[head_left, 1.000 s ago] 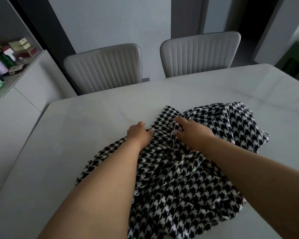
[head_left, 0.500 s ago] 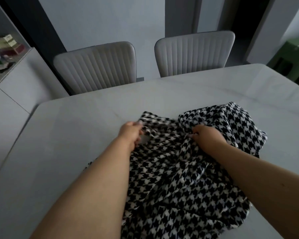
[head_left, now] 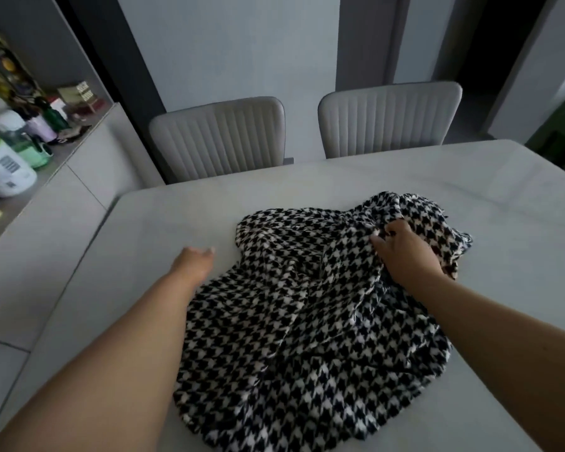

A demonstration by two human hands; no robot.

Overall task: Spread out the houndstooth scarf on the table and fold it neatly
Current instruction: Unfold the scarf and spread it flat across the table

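Head view, right hand (head_left: 408, 256) gripping rumpled houndstooth scarf (head_left: 294, 308), no legible writing

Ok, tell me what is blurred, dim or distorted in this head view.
Head view: dim, flat light; the left hand is motion-blurred beside the black-and-white houndstooth scarf; the right hand looks sharper; the cluttered shelf items are soft; wide-angle bends the pale table's edges.

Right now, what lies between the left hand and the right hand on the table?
In the head view, only the rumpled houndstooth scarf lies between them: left hand open beside its edge, right hand gripping a bunched fold.
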